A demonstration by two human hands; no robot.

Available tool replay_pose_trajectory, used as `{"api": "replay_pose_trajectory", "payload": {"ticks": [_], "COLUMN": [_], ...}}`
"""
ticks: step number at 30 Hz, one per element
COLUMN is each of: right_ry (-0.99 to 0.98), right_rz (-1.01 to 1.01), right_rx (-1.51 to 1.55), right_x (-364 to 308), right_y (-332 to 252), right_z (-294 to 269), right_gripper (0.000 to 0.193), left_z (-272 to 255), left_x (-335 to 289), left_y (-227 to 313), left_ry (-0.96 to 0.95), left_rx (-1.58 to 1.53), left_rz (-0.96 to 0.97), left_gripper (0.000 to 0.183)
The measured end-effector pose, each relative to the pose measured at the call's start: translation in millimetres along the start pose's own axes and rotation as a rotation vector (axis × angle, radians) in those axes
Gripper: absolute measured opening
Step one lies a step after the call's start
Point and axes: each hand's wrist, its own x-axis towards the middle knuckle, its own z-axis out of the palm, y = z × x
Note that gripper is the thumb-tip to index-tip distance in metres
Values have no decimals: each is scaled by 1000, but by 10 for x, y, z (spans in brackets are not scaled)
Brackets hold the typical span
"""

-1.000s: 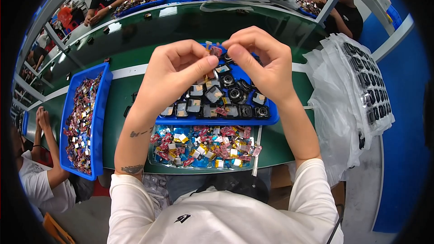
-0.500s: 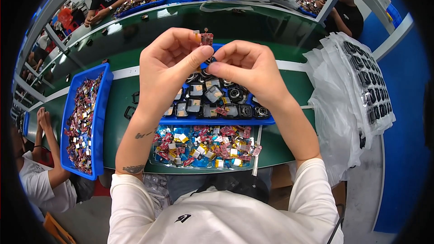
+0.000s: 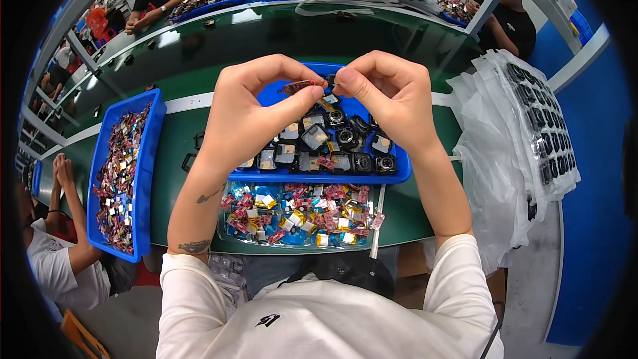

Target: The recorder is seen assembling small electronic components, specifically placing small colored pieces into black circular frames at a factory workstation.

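Between the thumb and index finger of my left hand [image 3: 256, 110] is a small red circuit board [image 3: 296, 86], tilted almost flat. My right hand [image 3: 392, 93] is closed in a pinch on a small dark part [image 3: 331, 81] close beside the board; its exact kind is too small to tell. Both hands are raised over a blue tray [image 3: 319, 178] of black watch cases [image 3: 314, 137], some with round dials showing. Nearer me, a clear tray [image 3: 332, 248] holds loose red boards with silver and yellow battery pieces [image 3: 266, 201].
At the left stands a long blue bin [image 3: 147, 179] full of similar boards. White plastic sheeting and stacked trays of black parts [image 3: 541, 119] lie at the right. Across the green conveyor [image 3: 266, 33], people sit by more blue bins. Another person's hands [image 3: 63, 171] show at far left.
My hands have moved slightly down, and the right one has shifted rightward. The red board has turned from upright to nearly flat, and the dark part now shows at my right fingertips.
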Motion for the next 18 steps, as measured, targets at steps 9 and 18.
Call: {"api": "replay_pose_trajectory", "payload": {"ticks": [9,18], "right_ry": [2,-99], "right_rz": [-51,169], "right_rx": [-126,381], "right_x": [-5,-21], "right_y": [-39,-49], "right_z": [-18,-37], "right_gripper": [11,17], "left_z": [16,-13], "left_x": [-11,-1], "left_y": [31,17], "left_ry": [59,-71], "left_rx": [111,-210], "left_rz": [24,-146], "left_gripper": [13,15]}}
